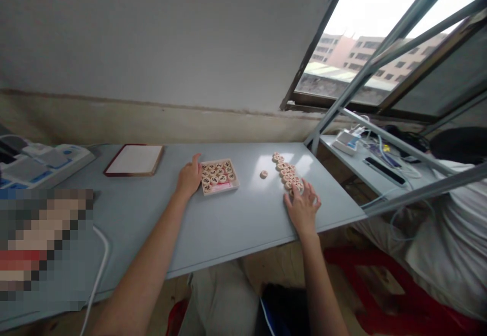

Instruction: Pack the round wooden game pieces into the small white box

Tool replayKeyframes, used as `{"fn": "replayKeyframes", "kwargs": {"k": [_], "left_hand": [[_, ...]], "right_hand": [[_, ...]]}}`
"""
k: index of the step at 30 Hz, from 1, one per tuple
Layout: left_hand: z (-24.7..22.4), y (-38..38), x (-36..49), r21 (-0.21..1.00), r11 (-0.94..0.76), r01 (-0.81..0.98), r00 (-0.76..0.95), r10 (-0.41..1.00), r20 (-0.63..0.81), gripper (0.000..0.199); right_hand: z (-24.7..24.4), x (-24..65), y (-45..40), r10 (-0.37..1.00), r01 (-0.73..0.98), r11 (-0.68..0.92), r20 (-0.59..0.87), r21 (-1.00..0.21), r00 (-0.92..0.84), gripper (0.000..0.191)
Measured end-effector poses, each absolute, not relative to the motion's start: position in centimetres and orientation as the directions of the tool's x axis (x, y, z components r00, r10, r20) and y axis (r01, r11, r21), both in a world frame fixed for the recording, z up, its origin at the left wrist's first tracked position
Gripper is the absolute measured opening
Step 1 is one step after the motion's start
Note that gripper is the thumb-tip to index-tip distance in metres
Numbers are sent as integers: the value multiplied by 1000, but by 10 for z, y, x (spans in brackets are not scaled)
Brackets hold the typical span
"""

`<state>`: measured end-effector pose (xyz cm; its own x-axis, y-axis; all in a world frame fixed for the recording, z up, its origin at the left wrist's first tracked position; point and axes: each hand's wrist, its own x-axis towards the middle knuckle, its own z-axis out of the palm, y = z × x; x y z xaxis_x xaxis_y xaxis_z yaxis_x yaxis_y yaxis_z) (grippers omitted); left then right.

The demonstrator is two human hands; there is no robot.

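Note:
My left hand (189, 177) rests against the left side of a shallow open box (236, 179), its index finger stretched out and its other fingers partly hidden. Rows of round Chinese chess pieces (215, 172) lie in the box, with a bare strip at its near right. My right hand (303, 205) is spread over the near end of a cluster of loose chess pieces (286, 169) on the desk, fingertips touching the nearest ones. One single chess piece (264, 174) lies apart, between the box and the cluster.
A white lid-like tray with a dark red edge (134, 160) lies at the back left of the grey desk (228, 234). Beyond it stands a power strip (72, 158), with a white cable (99, 260) nearer. Metal bed-frame bars (342, 105) and a seated person (449, 234) are on the right.

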<state>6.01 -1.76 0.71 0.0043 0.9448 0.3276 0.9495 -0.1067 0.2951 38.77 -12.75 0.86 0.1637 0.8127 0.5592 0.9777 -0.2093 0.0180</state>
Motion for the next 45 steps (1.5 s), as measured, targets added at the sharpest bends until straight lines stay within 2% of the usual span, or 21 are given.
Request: {"fn": "replayKeyframes", "kwargs": {"k": [4, 7, 12, 16, 19, 23, 26, 29, 33, 41, 45], "left_hand": [[8, -19, 60, 265, -107, 958, 21, 951, 308, 37], [9, -21, 60, 243, -132, 961, 56, 954, 293, 35], [8, -22, 59, 257, -162, 953, 80, 950, 301, 33], [7, -19, 57, 344, -168, 924, 66, 955, 291, 34], [5, -18, 56, 414, -199, 889, 72, 951, 301, 35], [3, -18, 56, 452, -252, 856, 97, 936, 339, 35], [3, -19, 56, 464, -262, 846, 99, 933, 345, 35], [2, -19, 56, 467, -268, 842, 103, 931, 349, 35], [2, -17, 56, 482, -267, 834, 103, 935, 341, 33], [4, -18, 55, 490, -273, 827, 101, 932, 348, 33], [4, -17, 55, 496, -265, 827, 99, 937, 335, 31]], "right_hand": [[1, 394, -145, 851, 977, -180, 516, 116, 96, 29], [1, 386, -158, 854, 988, -118, 519, 100, 49, 29], [0, 368, -169, 832, 997, -4, 553, -72, 43, 25], [12, 340, -148, 746, 952, 25, 639, -304, 185, 24], [28, 302, -121, 761, 909, 159, 634, -385, 135, 24], [36, 249, -101, 798, 870, 363, 594, -335, -105, 22], [29, 231, -102, 798, 877, 389, 579, -281, -168, 28], [20, 233, -107, 811, 902, 340, 568, -265, -140, 33], [16, 240, -108, 826, 922, 285, 555, -262, -97, 26], [14, 229, -108, 817, 908, 371, 533, -196, -219, 20], [22, 233, -113, 802, 913, 314, 588, -262, -107, 23]]}}
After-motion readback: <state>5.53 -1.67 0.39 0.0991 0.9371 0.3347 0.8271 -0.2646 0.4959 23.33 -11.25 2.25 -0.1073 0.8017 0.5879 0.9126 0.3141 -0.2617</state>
